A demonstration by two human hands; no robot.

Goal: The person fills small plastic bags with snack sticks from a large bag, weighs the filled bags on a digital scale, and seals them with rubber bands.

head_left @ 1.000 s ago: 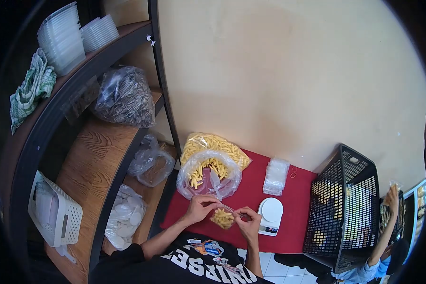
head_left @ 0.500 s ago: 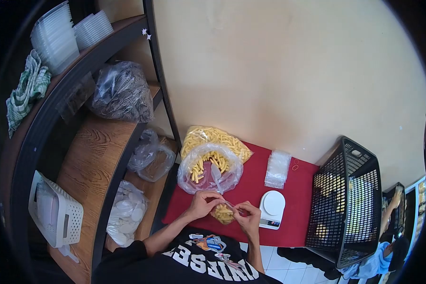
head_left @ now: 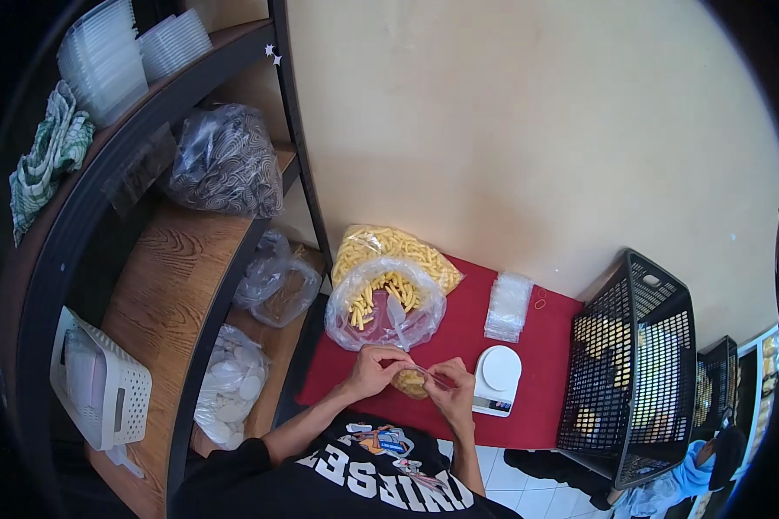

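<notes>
Left hand (head_left: 376, 368), in the head view, is nearly closed, thumb and fingertips pinched on the gathered top of a small snack bag (head_left: 410, 386); right hand (head_left: 452, 387) curls in from the other side, its fingertips also drawn together on the plastic. Yellow sticks show through the small snack bag, which hangs between the two hands and slightly nearer the body, over the red tabletop (head_left: 532, 426). Whether either hand also grips a tie or band, I cannot tell at this size. Judging by the pinched neck, the step in hand is closing a filled portion; the next move seems to call for one hand to keep the neck tight while the other secures it, without crushing the sticks. Just beyond the left hand sits an open plastic bag (head_left: 426, 327) of the same sticks with a white scoop (head_left: 396, 316) in it, and behind that a large filled bag (head_left: 398, 246). Just right of the right hand stands a digital scale (head_left: 498, 370); past it lie flat plastic bags (head_left: 508, 307) and, farther right, rubber bands (head_left: 539, 304). Farthest right is a black crate (head_left: 630, 363).
</notes>
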